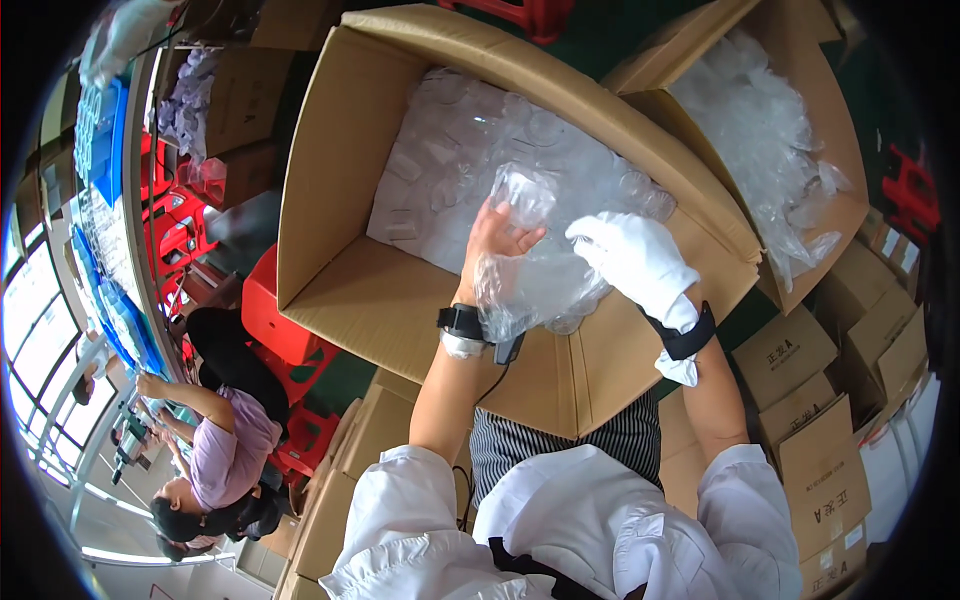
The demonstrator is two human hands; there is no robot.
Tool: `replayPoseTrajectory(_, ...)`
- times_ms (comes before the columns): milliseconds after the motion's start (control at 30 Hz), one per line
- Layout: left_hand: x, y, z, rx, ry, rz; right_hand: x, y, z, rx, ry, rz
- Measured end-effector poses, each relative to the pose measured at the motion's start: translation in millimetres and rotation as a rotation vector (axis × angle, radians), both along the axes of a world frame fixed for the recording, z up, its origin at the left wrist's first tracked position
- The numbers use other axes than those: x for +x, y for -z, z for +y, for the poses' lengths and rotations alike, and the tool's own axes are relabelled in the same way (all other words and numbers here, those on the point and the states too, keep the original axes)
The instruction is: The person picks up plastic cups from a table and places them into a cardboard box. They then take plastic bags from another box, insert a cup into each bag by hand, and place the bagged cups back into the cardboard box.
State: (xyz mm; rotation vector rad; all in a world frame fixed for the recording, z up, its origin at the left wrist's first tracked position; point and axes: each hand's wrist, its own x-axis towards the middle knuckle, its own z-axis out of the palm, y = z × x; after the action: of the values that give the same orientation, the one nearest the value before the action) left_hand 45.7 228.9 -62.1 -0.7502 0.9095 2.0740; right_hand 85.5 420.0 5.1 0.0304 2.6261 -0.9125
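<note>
My bare left hand [492, 240] is over the open cardboard box, its fingers curled at a clear plastic container [530, 196] near the fingertips. A thin clear plastic bag [530, 290] hangs crumpled beside my left palm and wrist and stretches toward my right hand. In a white glove, my right hand [640, 262] has its fingers pressed together beside the bag's upper edge; what is between its fingertips is hidden. Below both hands, the large cardboard box [335, 150] holds many clear plastic pieces [440, 150] on a whitish layer.
A second open carton [690, 75] with clear plastic bags [745, 130] stands at the right. Brown cartons [785, 355] are stacked at the lower right. On the left are red stools [275, 310], a person in a pink top [235, 435] and a workbench with blue trays [125, 320].
</note>
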Motion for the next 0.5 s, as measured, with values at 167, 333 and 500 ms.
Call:
replayPoseTrajectory(167,-8,4,-23,0.213,-0.184,-0.272,-12,3,-17,-0.053,0.005,0.005)
replayPoseTrajectory(333,-10,-15,-23,0.217,-0.172,-0.276,-31,10,-49,-0.058,0.105,-0.042)
replayPoseTrajectory(500,-13,-7,-22,0.218,-0.227,-0.32,-40,51,-67,-0.122,0.018,0.078)
